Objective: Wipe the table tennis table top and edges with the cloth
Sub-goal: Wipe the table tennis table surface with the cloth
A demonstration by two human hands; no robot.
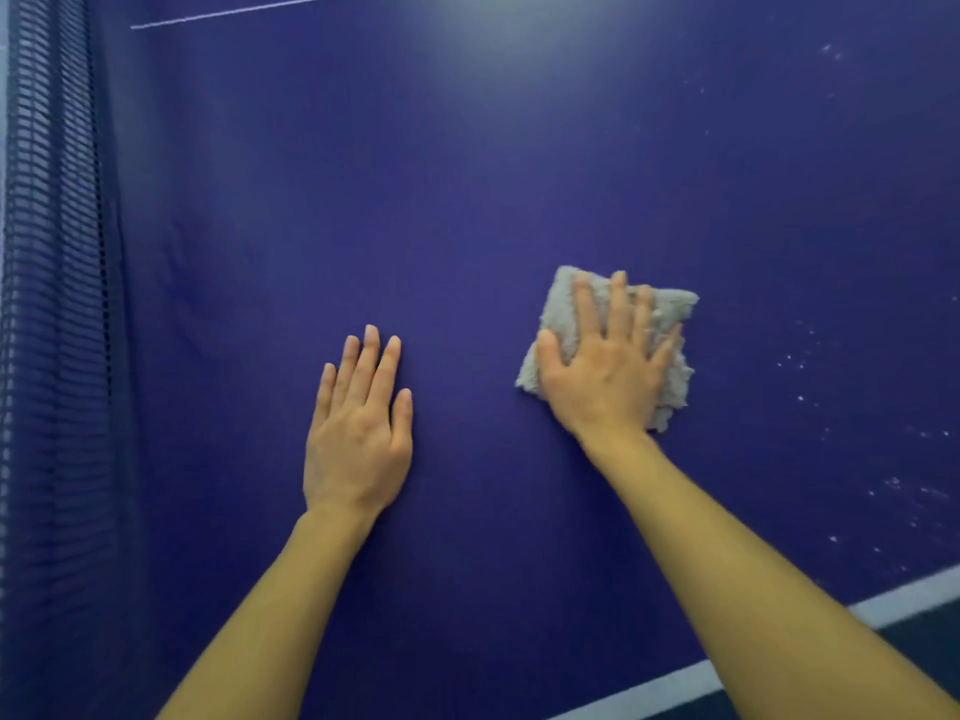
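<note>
Right hand (605,371): fingers spread flat, pressing fluffy grey square terry cloth (670,309), centre-right. Left hand (358,433): flat, holding nothing, on smooth matte blue table top (415,174). Dark mesh net (52,252), left edge. White specks (800,366), right.

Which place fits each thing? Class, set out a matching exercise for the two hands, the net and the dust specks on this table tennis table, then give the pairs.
1. left hand
2. right hand
3. dark blue mesh net
4. white dust specks

a. along the picture's left side
b. flat on the grey fluffy cloth
c. scattered right of the cloth
d. flat on the bare blue table tennis table top

Pairs: 1-d, 2-b, 3-a, 4-c.
</note>
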